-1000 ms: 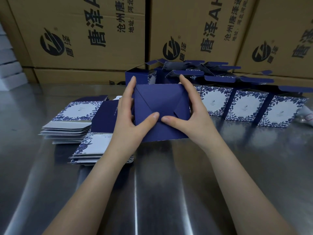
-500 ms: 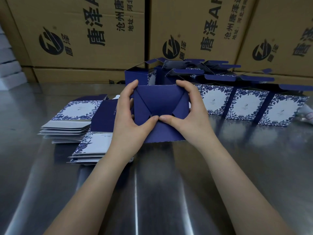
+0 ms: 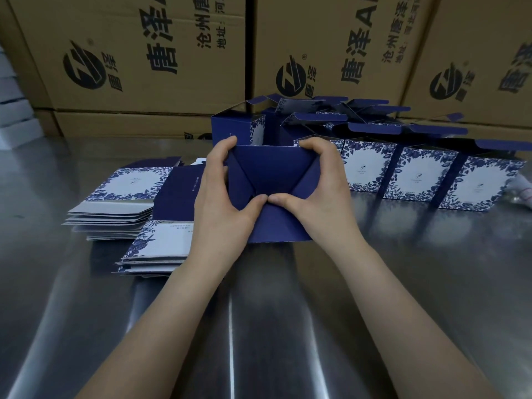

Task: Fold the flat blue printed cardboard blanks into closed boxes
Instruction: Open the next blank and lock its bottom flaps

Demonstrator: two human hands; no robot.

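Observation:
A dark blue box (image 3: 270, 171) stands on the steel table (image 3: 86, 298) at centre, its folded end with interlocking flaps turned toward me. My left hand (image 3: 221, 203) grips its left side, fingers curled over the top left corner and thumb pressing the flap junction. My right hand (image 3: 316, 197) mirrors it on the right side, with both thumb tips meeting at the middle of the flaps. Two stacks of flat blue-and-white printed blanks (image 3: 115, 208) (image 3: 155, 249) lie to the left.
A row of assembled blue floral boxes with open lids (image 3: 417, 174) stands at the right and behind the held box. Large brown printed cartons (image 3: 144, 53) wall off the back of the table. White foam pieces (image 3: 14, 110) sit at the far left.
My fingers have curled from straight along the box sides down over its top corners. The thumbs have pushed the flaps inward at the centre, and the box end now looks sunk in.

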